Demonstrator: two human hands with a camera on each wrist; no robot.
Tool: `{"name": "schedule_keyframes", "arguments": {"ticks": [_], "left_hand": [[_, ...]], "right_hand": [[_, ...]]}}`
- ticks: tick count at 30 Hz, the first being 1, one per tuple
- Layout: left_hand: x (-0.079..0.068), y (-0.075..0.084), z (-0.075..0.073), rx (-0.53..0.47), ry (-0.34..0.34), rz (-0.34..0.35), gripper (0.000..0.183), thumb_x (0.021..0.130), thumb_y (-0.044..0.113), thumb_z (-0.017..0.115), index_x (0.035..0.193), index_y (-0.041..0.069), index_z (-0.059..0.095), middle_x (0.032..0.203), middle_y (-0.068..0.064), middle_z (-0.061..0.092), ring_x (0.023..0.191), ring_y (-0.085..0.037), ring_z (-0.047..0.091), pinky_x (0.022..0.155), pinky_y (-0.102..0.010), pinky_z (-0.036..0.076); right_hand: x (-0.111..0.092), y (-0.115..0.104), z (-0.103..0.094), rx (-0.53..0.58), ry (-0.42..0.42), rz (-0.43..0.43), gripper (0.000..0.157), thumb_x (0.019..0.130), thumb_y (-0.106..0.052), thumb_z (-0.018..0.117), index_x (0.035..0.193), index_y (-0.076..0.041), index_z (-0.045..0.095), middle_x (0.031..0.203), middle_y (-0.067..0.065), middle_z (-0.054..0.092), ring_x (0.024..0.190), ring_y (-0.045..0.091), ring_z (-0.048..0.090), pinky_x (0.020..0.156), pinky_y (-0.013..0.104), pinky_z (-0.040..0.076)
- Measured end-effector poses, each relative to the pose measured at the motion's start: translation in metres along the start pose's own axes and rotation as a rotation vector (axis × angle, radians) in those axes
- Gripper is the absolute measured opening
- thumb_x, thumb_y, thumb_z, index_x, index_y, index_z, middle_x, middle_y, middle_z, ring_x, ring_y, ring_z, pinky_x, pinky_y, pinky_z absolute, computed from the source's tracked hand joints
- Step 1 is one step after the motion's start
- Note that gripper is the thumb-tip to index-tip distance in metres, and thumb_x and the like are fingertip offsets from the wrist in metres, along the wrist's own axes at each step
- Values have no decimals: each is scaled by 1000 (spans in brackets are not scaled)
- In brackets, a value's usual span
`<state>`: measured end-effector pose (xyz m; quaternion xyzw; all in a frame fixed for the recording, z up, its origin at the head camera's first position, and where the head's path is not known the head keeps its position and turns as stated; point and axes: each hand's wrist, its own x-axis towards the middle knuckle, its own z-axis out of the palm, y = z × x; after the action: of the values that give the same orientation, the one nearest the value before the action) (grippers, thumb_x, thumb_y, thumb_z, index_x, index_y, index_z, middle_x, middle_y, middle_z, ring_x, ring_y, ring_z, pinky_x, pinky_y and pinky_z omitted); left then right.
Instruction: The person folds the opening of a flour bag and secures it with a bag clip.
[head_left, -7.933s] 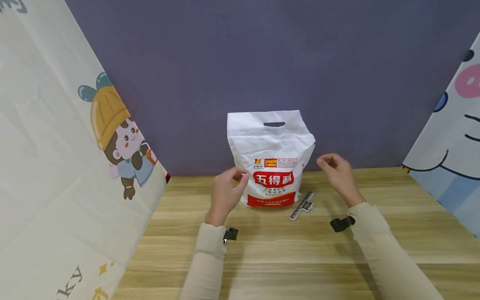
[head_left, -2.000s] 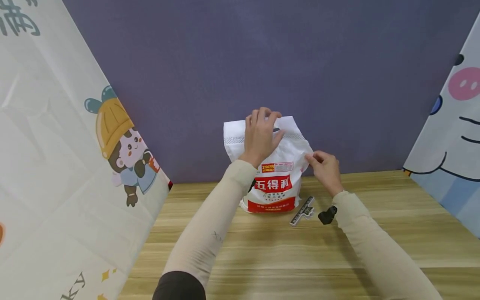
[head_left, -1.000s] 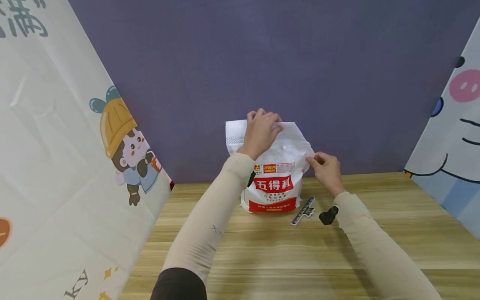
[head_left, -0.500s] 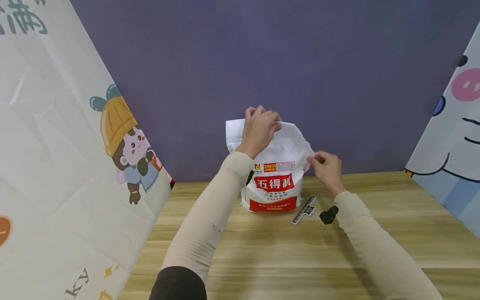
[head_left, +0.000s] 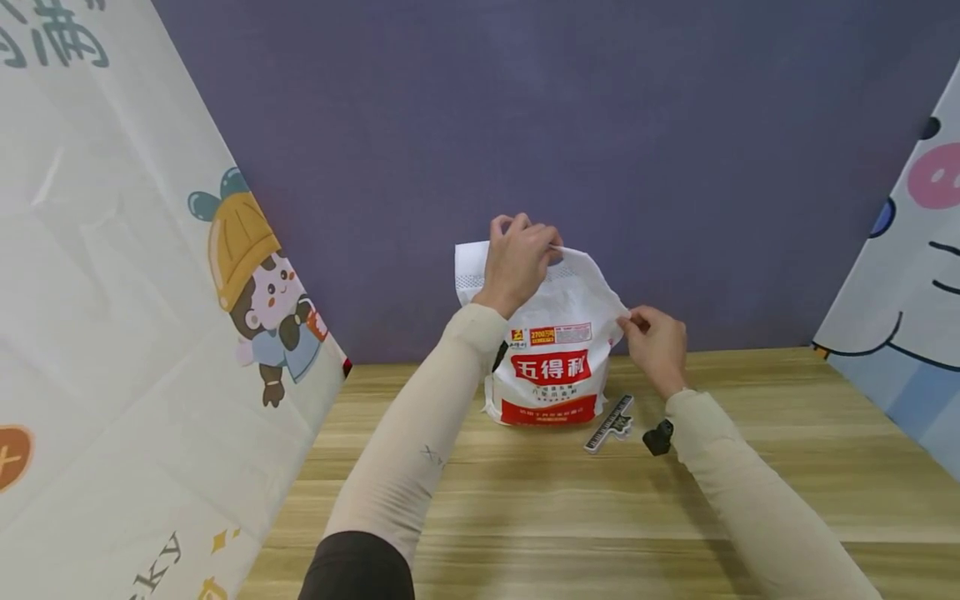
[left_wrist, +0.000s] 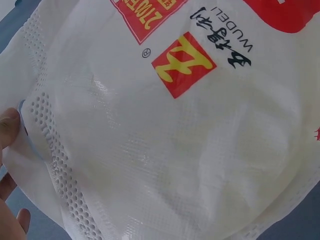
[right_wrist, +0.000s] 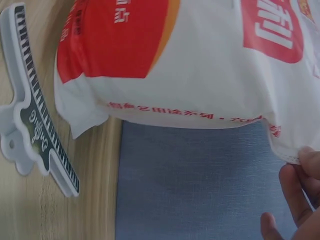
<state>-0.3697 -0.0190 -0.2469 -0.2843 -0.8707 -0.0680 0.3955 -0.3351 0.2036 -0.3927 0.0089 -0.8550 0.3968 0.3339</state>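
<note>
A white flour bag (head_left: 551,333) with red printing stands upright on the table against the back wall. My left hand (head_left: 517,265) grips its top edge at the handle slot, covering part of the perforated band. In the left wrist view, the thumb (left_wrist: 9,129) lies by the slot, with other fingers behind the bag's top. My right hand (head_left: 657,346) pinches the bag's upper right corner between thumb and forefinger, also visible in the right wrist view. Just right of the bag's base lies a white clip (head_left: 609,425) with a piano-key pattern, touched by neither hand.
The wood-grain table (head_left: 555,517) stretches in front of the bag. A plain blue-grey wall (head_left: 570,108) rises behind it. Cartoon-printed white sheets stand at the left (head_left: 112,317) and right (head_left: 900,317).
Earlier both hands hovered beside the bag; the left has since gone up to its top edge and the right to its corner. Lately the top right side is drawn tauter; the clip stays put.
</note>
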Motion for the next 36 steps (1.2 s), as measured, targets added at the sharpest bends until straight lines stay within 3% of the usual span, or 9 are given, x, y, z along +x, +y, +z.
{"name": "schedule_keyframes", "arguments": {"ticks": [6, 27, 36], "left_hand": [[-2, -1, 0, -9, -6, 1, 14, 98, 35, 67, 103, 25, 75, 101, 13, 77, 96, -11, 60, 112, -43, 36], [-7, -4, 2, 34, -5, 66, 11, 100, 30, 65, 100, 25, 75, 100, 12, 77, 97, -12, 60, 114, -47, 35], [-9, -5, 2, 48, 16, 62, 11, 100, 28, 65, 104, 27, 75, 105, 12, 77, 100, -12, 62, 110, -45, 39]], "right_hand": [[-2, 1, 3, -17, 57, -63, 12, 95, -12, 72, 94, 1, 75, 86, 20, 75, 71, 31, 65, 62, 34, 44], [-7, 5, 6, -98, 79, -136, 11, 96, -12, 72, 98, -1, 76, 92, 17, 75, 76, 33, 68, 68, 44, 48], [-5, 3, 7, -41, 117, -132, 13, 94, -11, 73, 98, 1, 77, 90, 19, 75, 75, 33, 68, 67, 39, 47]]}}
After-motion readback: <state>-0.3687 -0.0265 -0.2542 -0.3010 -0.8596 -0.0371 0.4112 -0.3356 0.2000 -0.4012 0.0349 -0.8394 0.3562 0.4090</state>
